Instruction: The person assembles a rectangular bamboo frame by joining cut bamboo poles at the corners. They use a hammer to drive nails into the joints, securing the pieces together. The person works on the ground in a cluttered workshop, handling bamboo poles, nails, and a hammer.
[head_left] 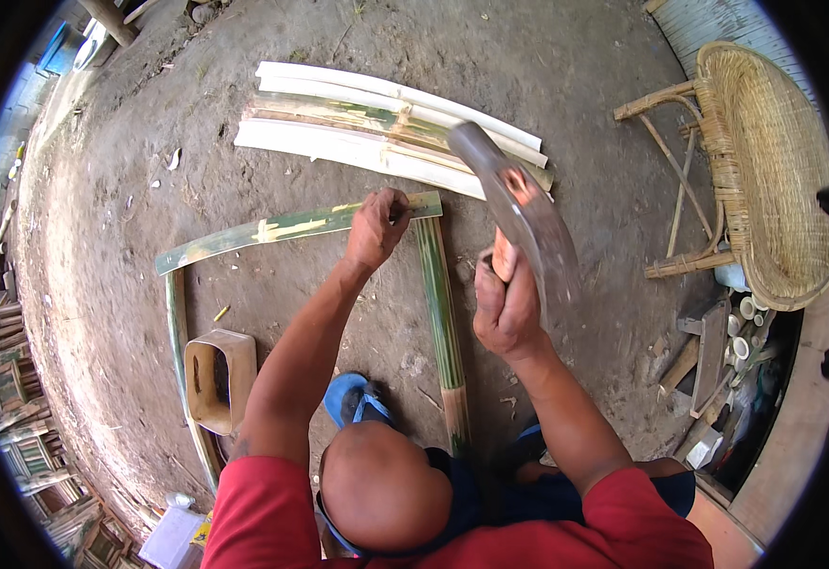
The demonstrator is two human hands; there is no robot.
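Note:
My right hand [509,303] grips the wooden handle of a claw hammer [500,180], raised and slightly smeared by motion. My left hand [377,230] is closed at the right end of a green split-bamboo slat [282,230], its fingers pinched together; what they hold, if anything, is too small to make out. Under that end of the slat, a green bamboo pole [438,318] runs toward me. A second bamboo pole [177,322] runs toward me from under the slat's left end.
Several split-bamboo strips [386,123] lie on the dirt ground beyond the slat. Between the poles, by the left one, sits a cut plastic container [220,379]. A woven chair [765,171] stands at right, with bamboo offcuts [742,346] below. My sandalled foot [353,398] is between the poles.

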